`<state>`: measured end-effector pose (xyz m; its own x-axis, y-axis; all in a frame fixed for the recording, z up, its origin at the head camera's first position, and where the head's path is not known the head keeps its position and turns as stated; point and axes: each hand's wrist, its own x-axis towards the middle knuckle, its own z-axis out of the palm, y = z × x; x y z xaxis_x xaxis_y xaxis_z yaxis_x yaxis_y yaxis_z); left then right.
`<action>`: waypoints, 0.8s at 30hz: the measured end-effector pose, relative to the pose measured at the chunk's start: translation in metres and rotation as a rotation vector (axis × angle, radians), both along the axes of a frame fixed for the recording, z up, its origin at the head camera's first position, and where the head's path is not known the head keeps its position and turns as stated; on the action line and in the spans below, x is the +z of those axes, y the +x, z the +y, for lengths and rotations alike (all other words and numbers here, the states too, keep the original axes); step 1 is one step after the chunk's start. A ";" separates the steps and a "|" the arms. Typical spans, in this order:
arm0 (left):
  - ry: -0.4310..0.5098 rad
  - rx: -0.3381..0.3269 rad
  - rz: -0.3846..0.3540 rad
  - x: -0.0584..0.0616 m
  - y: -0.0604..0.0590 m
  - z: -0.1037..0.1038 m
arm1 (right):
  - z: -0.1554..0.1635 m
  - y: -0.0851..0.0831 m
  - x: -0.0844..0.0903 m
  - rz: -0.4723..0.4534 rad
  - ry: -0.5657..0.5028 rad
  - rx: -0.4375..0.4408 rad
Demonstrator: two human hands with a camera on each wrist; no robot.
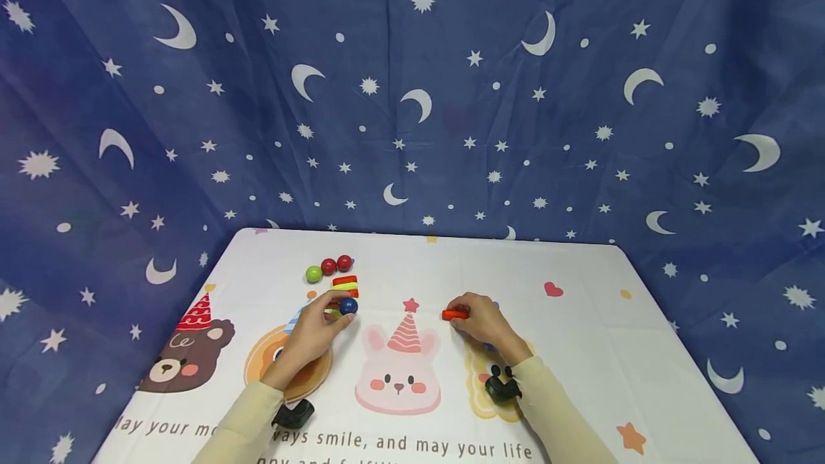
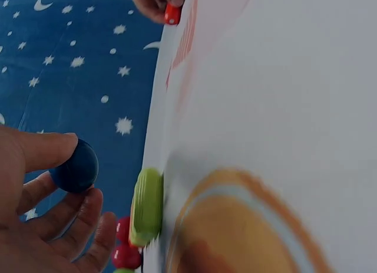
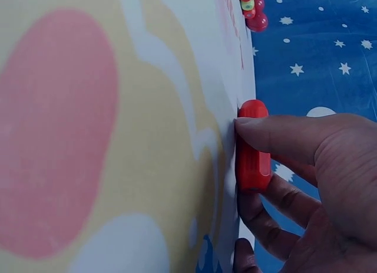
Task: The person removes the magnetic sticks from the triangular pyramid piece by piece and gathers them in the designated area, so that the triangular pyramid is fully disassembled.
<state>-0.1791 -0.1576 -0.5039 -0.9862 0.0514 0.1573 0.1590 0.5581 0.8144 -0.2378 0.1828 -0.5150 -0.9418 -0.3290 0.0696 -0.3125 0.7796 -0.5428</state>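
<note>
Head view: the left hand (image 1: 314, 331) pinches a dark blue ball (image 1: 349, 306) between thumb and fingertips, just above the counter (image 1: 580, 349). The left wrist view confirms it: thumb on top of the ball, fingers curled beneath, ball clear of the cloth. Just beside the ball, on the side nearer the far edge, sits a small stack of flat pieces (image 1: 345, 286), red and yellow-green; the lowest layers are partly hidden by the hand. In the left wrist view a green flat piece (image 2: 146, 206) lies on the counter close to the fingertips. Past the stack, near the far edge, three balls stand in a short row: a green ball (image 1: 314, 274), then two red balls (image 1: 336, 264), touching or nearly so. The right hand (image 1: 480, 323) is well apart from the left, across the printed rabbit with a party hat (image 1: 399, 367). It holds a red oblong piece (image 1: 455, 314) against the counter surface; the right wrist view shows the thumb pressed along its top and the fingers curled round its underside. The counter cover is white with cartoon animals and a line of printed text at the near edge. A blue cloth with moons and stars (image 1: 412, 92) hangs behind. Both forearms wear pale yellow sleeves (image 1: 554, 414).
</note>
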 end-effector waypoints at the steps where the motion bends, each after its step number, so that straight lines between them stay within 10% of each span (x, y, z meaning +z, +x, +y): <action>1: -0.002 0.010 0.005 0.000 0.001 -0.004 | 0.000 0.000 0.000 -0.002 0.003 0.004; 24: -0.038 0.188 -0.125 -0.009 -0.029 -0.081 | 0.001 -0.002 -0.001 -0.022 0.011 -0.017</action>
